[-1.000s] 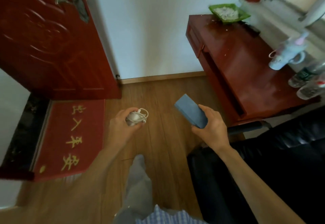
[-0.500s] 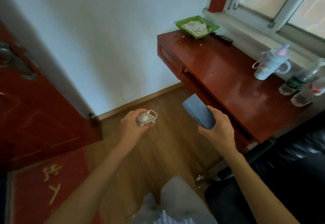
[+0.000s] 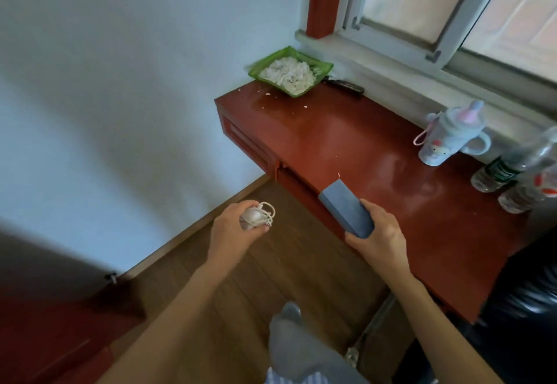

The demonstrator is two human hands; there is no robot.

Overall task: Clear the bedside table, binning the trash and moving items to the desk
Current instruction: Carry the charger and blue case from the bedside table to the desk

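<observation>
At 3 o'clock two clear bottles [image 3: 512,169] are cut off by the frame edge and blurred. The green tray [image 3: 291,74] at 12 o'clock on the desk [image 3: 346,139] holds white shreds (hard to identify). The left hand [image 3: 238,230] closes around a white coiled cable [image 3: 256,216]. The right hand [image 3: 381,237] grips a blue box [image 3: 346,209] above the desk's front edge.

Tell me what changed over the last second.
The view swung right from the door toward the desk. The blue box in the right hand now reaches over its front edge. Unchanged: left hand grips the white cable; nothing let go.
</observation>
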